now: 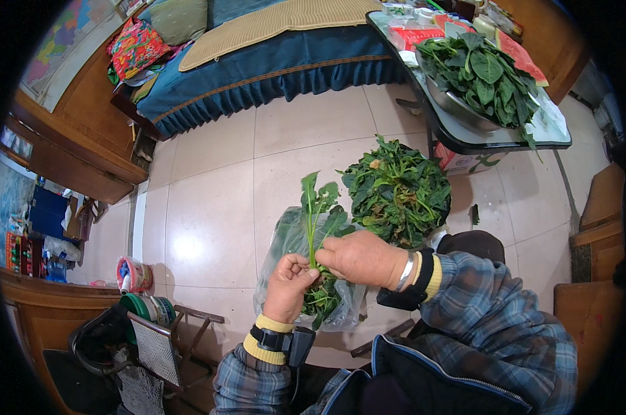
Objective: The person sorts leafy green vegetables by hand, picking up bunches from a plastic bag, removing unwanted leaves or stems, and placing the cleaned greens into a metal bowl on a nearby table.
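Note:
Between my hands stands a sprig of leafy greens [312, 228], its leaves pointing away from me. My left hand [288, 285] pinches the lower stem between thumb and fingers. Just above that grip, my right hand [362, 257] has its fingers closed on the same sprig; its fingertips are partly hidden. Below both hands lies a clear plastic bag [274, 254] on the floor, with loose greens [323, 298] in its mouth. A large heap of wilted, partly browned leaves [396, 189] rises beyond my right hand, hiding most of its dark container.
At the upper right, a glass-topped table [500, 139] bears a metal bowl [450, 104] piled with green leaves, beside watermelon slices [520, 57]. A blue-covered sofa [292, 62] stands across the tiled floor [209, 223]. A folding chair [155, 347] and small bins [135, 275] are at left.

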`<state>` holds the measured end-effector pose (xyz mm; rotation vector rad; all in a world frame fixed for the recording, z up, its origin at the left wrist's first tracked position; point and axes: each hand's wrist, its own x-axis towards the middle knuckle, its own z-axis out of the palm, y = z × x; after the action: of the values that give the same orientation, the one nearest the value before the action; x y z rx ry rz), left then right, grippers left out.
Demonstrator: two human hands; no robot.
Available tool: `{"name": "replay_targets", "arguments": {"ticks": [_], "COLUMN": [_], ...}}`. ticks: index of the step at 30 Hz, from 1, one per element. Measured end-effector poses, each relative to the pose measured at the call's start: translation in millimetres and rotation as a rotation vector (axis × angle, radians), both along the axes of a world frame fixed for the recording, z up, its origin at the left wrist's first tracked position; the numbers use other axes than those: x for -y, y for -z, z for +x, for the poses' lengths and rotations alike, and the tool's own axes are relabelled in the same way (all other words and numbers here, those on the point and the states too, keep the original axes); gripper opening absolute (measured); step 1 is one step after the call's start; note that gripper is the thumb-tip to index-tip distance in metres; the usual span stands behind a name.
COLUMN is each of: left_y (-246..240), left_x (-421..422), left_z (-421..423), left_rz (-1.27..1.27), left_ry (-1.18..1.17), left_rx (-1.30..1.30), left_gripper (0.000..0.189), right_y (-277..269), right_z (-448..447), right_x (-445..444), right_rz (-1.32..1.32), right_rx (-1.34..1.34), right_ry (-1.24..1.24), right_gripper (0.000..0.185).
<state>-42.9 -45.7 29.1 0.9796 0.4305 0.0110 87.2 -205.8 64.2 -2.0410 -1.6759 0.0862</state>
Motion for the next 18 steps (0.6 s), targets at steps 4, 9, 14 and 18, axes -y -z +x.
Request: {"name": "replay_targets", "arguments": {"ticks": [4, 9, 14, 18], "left_y": [-1.3, 0.3, -0.8, -2.3], "left_x": [-0.4, -1.6, -3.3, 0.1], "left_z": [0.9, 1.0, 1.2, 1.8], "left_rz": [-0.049, -0.085, -0.096, -0.057], "left_ry": [-0.006, -0.001, 0.018, -0.016], "left_rx": [-0.015, -0.015, 0.022, 0.013], "left_gripper": [0.017, 0.016, 0.017, 0.018], "right_y": [-1.6, -0.5, 7.9, 13.0], "right_z": [-2.0, -3.9, -6.9, -11.2], "right_x": [-0.3, -1.7, -3.9, -3.7], "right_rz": [0.011, 0.009, 0.036, 0.019], "right_rx": [-0.071, -0.121, -0.147, -0.142], "right_ry": [0.026, 0.035, 0.062, 0.113], "right_gripper": [0.014, 0.014, 0.014, 0.015]}}
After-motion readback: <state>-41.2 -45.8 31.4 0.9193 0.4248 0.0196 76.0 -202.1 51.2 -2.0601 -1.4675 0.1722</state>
